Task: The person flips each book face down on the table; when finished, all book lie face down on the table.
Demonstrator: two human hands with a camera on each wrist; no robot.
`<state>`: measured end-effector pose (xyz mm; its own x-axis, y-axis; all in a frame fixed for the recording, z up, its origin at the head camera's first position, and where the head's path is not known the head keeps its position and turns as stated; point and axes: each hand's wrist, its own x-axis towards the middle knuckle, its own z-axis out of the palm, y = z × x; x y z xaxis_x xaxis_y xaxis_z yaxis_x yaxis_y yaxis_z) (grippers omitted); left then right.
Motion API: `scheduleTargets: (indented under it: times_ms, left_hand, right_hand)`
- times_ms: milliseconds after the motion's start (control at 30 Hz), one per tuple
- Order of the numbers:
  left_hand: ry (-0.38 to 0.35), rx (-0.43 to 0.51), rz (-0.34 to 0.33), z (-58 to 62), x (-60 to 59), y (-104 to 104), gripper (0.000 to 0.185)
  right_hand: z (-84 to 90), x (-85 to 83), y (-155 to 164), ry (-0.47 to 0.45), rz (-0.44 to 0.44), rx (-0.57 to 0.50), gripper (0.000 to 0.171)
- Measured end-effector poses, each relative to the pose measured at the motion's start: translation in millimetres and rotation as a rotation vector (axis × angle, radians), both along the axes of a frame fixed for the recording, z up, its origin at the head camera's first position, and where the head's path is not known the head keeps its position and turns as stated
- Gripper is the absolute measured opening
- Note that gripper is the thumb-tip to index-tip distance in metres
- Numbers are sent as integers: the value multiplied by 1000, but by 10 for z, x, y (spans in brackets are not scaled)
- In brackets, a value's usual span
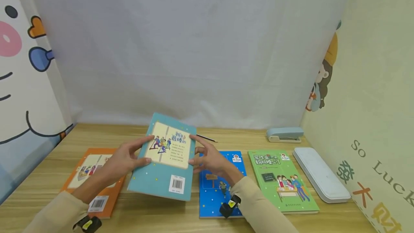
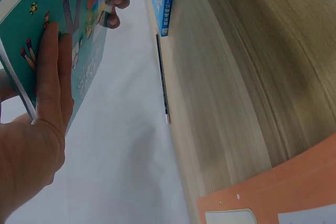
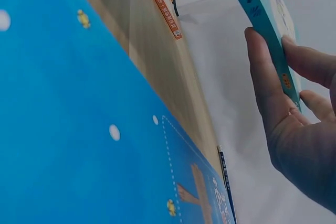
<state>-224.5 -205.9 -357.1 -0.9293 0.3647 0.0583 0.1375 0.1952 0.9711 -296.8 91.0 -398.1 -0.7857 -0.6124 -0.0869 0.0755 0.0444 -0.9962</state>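
Note:
A teal book (image 1: pixel 158 177) is held up above the table, tilted, its back cover with a barcode turned toward the head camera. My left hand (image 1: pixel 121 161) grips its left edge, thumb and a finger on the back cover. In the left wrist view, other fingers (image 2: pixel 50 72) lie against the opposite cover. My right hand (image 1: pixel 213 159) holds the right edge along the spine, which the right wrist view shows between thumb and fingers. Below the right forearm lies a blue book (image 1: pixel 210 202), partly covered by it. An orange book (image 1: pixel 116 190) lies under the left forearm.
A green book (image 1: pixel 268 193) lies to the right, beside a white case (image 1: pixel 320 175). At the back right stands a blue-grey stapler (image 1: pixel 284 134). A dark pencil (image 1: pixel 207 138) lies behind the teal book. A pale curtain (image 1: pixel 194 46) hangs along the table's far edge.

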Motion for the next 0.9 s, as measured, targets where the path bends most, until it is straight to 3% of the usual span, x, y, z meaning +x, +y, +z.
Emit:
scheduleTargets:
  times_ms: [300, 600, 767, 900]
  left_hand:
    - [23, -155, 33, -73, 12, -27, 76]
    - [-48, -237, 49, -225, 63, -64, 78]
    - [-147, -269, 100, -323, 73, -67, 77]
    - [-141, -359, 134, -377, 71, -62, 76]
  right_hand:
    - [8, 26, -10, -2, -14, 62, 86]
    - [14, 78, -81, -5, -12, 166, 86]
    - [-26, 90, -150, -39, -11, 231, 83]
    - [-77, 97, -204, -64, -14, 261, 81]
